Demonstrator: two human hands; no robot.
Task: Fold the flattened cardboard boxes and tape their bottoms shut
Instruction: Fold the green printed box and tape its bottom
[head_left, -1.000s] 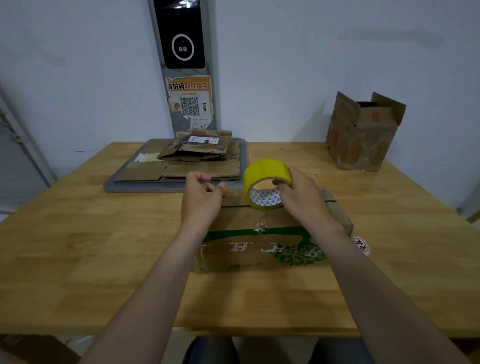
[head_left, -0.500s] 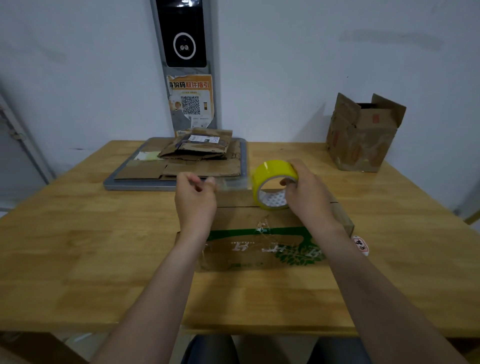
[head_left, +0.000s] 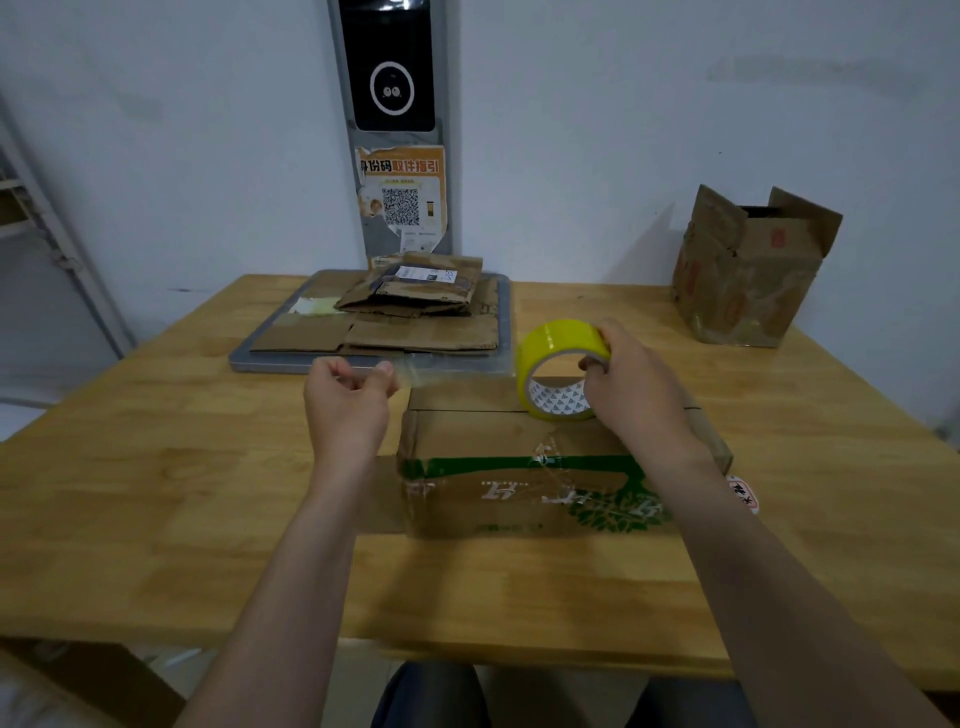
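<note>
Pulling of a clear tape strip (head_left: 452, 371) was shown in the head view: its free end was pinched by the left hand (head_left: 347, 410), drawn further leftward than half a second before, while the yellow tape roll (head_left: 560, 358) was gripped by the right hand (head_left: 636, 397) over the box (head_left: 519, 467) on the table (head_left: 156, 493). Enough length appeared paid out for the centre seam to be covered; the seam was judged not yet sealed.

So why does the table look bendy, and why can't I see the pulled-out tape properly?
Head view: the wide-angle lens bows the table toward the picture's edges; also head view, the tape strip between the left hand and the yellow tape roll is see-through and a little blurred, so it nearly vanishes against the tray.
</note>
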